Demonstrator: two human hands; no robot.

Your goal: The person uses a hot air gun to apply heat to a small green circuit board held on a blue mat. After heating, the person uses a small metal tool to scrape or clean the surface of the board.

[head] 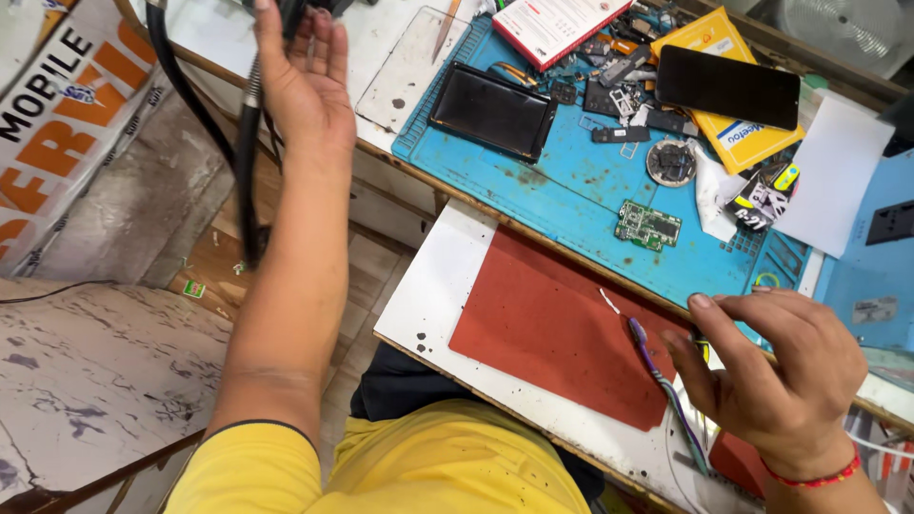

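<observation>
The blue work mat [590,190] fills the upper middle of the bench, cluttered with parts. Below it, at about five o'clock, the red pad [552,333] lies on a white board [428,295] and is bare but for a toothbrush [666,381] along its right edge.

The left hand [300,81] reaches far out to eleven o'clock, past the bench corner, fingers curled loosely around a thick black hose [249,143] that hangs down toward the floor. The right hand [771,366] hovers at four o'clock over the right end of the pad, fingertips pinched narrow around something small and dark; what it is cannot be told.

On the mat, a black phone frame [493,109] sits at twelve o'clock, stripped open. A dark phone [728,86] lies on a yellow packet [728,105] at one o'clock. A small green circuit board [647,226] rests alone near the mat's lower edge.

By the look of it, the stripping-down is done, while work on the board has yet to begin, the hose only now being fetched.
</observation>
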